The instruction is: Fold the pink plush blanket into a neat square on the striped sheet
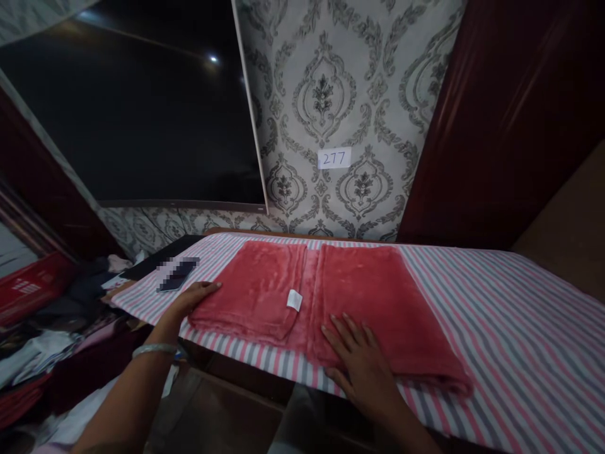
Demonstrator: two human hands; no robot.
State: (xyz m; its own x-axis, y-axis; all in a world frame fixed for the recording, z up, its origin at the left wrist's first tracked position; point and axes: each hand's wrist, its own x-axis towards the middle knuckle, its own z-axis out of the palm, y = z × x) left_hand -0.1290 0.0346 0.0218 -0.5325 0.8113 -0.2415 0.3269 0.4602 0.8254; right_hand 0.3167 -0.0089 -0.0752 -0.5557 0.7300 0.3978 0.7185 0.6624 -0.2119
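tag (293, 300) on blanket (368, 284): print too small to read. palms of l. hand (195, 296) & r. hand (362, 359) hidden; l. arm (135, 391) & r. arm (401, 419) cut off at btm. phone (177, 275) partly pixelated. tv (151, 120) runs off top & l. edges. cloth (505, 321) cut by r. edge, part hidden under blanket. clothes (61, 359) blurry, cut at l. edge. red item (33, 287) also cut there, lettering illegible.

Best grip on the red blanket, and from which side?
Probably take the red blanket by its outer left and right edges, one hand from each side. It lies flat, two layered panels facing across a narrow gap; the outer edges look folded. The left hand is at the left edge; the right hand lies spread on top.
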